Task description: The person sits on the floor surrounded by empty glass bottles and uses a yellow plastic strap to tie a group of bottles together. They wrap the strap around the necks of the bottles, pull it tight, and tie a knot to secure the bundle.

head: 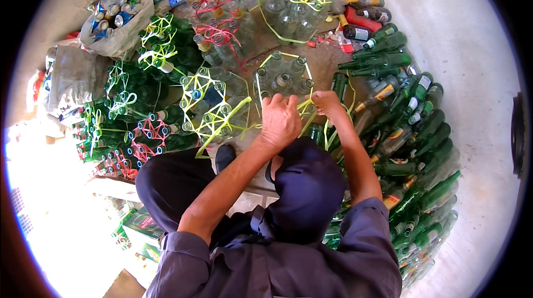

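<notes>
A cluster of clear glass bottles (283, 80) stands upright in front of my knees, with yellow-green plastic strapping (309, 74) looped around the necks. My left hand (282, 115) is closed over the cluster's near edge, knuckles up, with strapping coming out beside its fingers. What lies under that palm is hidden. Just to its right, my right hand (327, 103) pinches the strapping at the near right bottle necks. Loose strap ends (307, 122) hang below the hands. Close on the left stands another cluster of clear bottles (208, 104), its necks laced together with the same strapping.
Loose green and clear bottles (399, 139) lie piled along the wall (479, 69) on the right. Tied clusters of green bottles (141, 85) stand to the left. A plastic bag of cans (118, 23) sits at the far left. More tied clear bottles (291, 14) stand ahead.
</notes>
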The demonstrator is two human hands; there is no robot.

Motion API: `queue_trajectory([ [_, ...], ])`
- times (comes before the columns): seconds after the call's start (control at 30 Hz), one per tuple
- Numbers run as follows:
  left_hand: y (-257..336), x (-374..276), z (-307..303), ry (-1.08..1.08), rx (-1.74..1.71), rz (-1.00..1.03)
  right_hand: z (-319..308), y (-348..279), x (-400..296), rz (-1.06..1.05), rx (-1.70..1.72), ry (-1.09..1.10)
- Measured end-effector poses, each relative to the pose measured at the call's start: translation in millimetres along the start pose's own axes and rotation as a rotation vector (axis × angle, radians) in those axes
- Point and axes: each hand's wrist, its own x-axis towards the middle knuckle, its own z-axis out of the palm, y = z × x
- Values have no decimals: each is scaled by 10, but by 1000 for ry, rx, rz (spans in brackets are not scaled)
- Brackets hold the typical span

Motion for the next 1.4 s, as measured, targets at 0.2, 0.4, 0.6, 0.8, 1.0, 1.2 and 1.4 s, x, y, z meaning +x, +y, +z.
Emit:
queue_trajectory([
  [0.2,-260,-89,0,-52,-146,-268,114,-114,-139,-31,-13,79],
  [0.4,-283,37,36,6,-190,-322,110,-124,-240,-40,161,57],
  [0.6,-376,95,238,-126,-1,-300,-27,0,-167,11,523,112],
  [0.8,-366,71,148,-130,16,-87,-184,12,-71,-10,659,199],
  [1.0,-135,190,13,-246,-35,463,-181,-129,-195,-12,582,194],
  [1.2,-371,213,166,-377,-6,562,-203,-212,-297,-66,215,163],
  [1.4,-383,185,231,-332,11,538,-100,-223,-302,-376,-734,396],
])
